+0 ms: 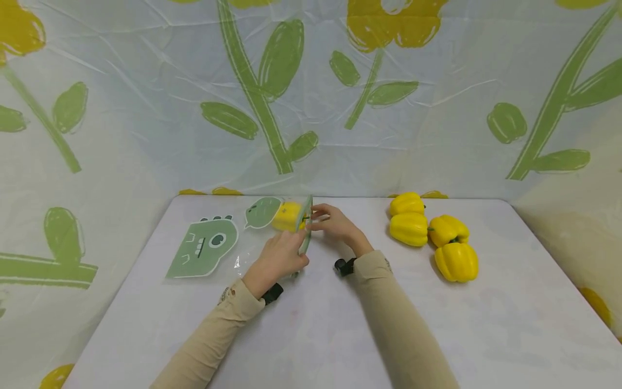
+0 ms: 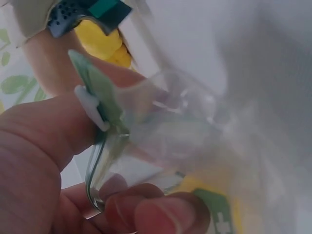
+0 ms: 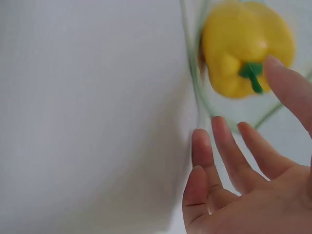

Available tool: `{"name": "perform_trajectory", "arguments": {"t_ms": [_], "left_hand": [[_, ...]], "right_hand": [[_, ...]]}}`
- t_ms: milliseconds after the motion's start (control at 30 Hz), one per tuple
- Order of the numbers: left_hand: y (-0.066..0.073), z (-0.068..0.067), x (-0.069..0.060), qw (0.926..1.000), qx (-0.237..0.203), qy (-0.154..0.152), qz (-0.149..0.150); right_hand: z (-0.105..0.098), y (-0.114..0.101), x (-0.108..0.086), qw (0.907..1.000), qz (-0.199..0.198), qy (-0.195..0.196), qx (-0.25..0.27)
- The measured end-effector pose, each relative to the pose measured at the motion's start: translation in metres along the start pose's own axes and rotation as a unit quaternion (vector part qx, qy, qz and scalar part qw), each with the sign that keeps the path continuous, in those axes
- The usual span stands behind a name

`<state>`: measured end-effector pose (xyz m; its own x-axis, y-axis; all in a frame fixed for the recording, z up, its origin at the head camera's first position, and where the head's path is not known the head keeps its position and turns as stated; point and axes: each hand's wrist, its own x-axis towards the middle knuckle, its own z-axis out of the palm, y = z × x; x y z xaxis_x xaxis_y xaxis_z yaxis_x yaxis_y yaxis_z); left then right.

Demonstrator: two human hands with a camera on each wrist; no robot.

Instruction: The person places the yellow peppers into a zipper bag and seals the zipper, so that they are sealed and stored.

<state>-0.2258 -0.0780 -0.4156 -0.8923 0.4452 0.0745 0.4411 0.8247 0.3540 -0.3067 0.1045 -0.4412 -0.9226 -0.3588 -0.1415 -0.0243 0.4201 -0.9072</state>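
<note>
A clear plastic bag (image 1: 206, 251) with a green dinosaur print lies on the table, its green-edged mouth standing up toward the right. Just inside that mouth sits a yellow bell pepper (image 1: 286, 217), its green stem facing out in the right wrist view. My left hand (image 1: 279, 256) grips the bag's rim; in the left wrist view, thumb and fingers hold the green edge and clear film. At the mouth, my right hand (image 1: 335, 224) has its fingers spread and loosely extended next to the pepper (image 3: 243, 44), with nothing gripped.
Several loose yellow bell peppers (image 1: 409, 229) form a cluster on the right side of the white table (image 1: 301, 346). Behind the table hangs a pale cloth (image 1: 175, 108) printed with flowers and leaves. Both wrists carry small black cameras.
</note>
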Motion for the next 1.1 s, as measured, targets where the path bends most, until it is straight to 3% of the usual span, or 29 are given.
{"name": "perform_trajectory", "arguments": {"t_ms": [300,467,633,900,1000,1100], "left_hand": [[0.000,0.001,0.001,1.0000,0.007,0.004,0.000],[0.000,0.002,0.001,1.0000,0.004,0.004,0.004],[-0.001,0.002,0.000,1.0000,0.001,0.005,0.005],[-0.001,0.001,-0.001,1.0000,0.002,0.003,0.000],[-0.001,0.001,-0.001,1.0000,-0.001,0.001,-0.002],[-0.002,0.001,-0.001,1.0000,0.002,0.001,-0.001]], "right_hand": [[-0.044,-0.014,-0.034,0.9962,-0.062,0.055,-0.024],[-0.073,-0.019,-0.061,0.9882,-0.103,0.104,-0.045],[-0.102,-0.020,-0.091,0.9737,-0.124,0.170,-0.086],[-0.142,-0.007,-0.131,0.9563,-0.096,0.237,-0.141],[-0.154,0.002,-0.140,0.9557,-0.076,0.229,-0.168],[-0.163,0.014,-0.144,0.9609,-0.054,0.199,-0.185]]}}
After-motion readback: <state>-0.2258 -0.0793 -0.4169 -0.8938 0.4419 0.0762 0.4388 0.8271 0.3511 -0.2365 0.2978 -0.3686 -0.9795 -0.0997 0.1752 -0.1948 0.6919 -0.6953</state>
